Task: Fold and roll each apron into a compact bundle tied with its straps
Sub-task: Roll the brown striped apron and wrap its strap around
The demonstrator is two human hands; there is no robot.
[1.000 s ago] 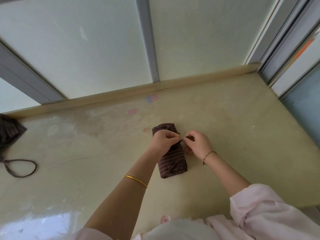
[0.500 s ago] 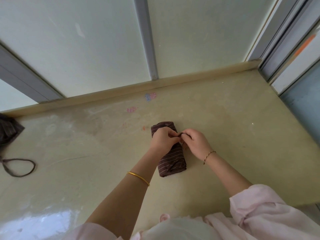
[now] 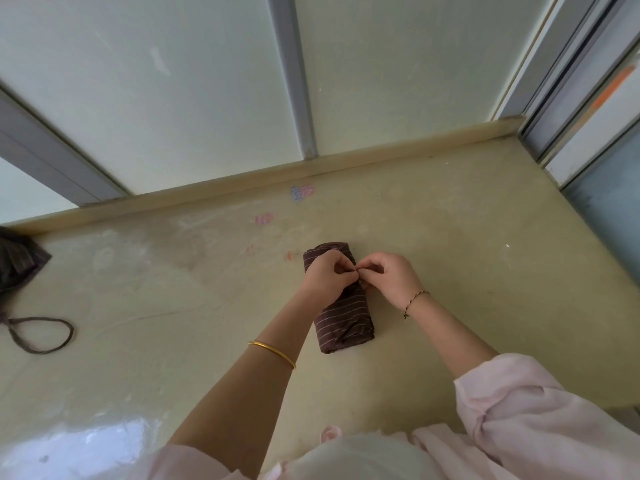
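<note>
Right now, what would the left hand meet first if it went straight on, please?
Probably the right hand: the left hand points at its fingertips above the rolled apron, seemingly almost touching.

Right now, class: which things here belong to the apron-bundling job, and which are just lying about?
Job: rolled apron, its strap pinched by left hand and right hand; second apron with loose strap loop, waiting at far left.
Lying about: pink and blue marks on the counter.
</note>
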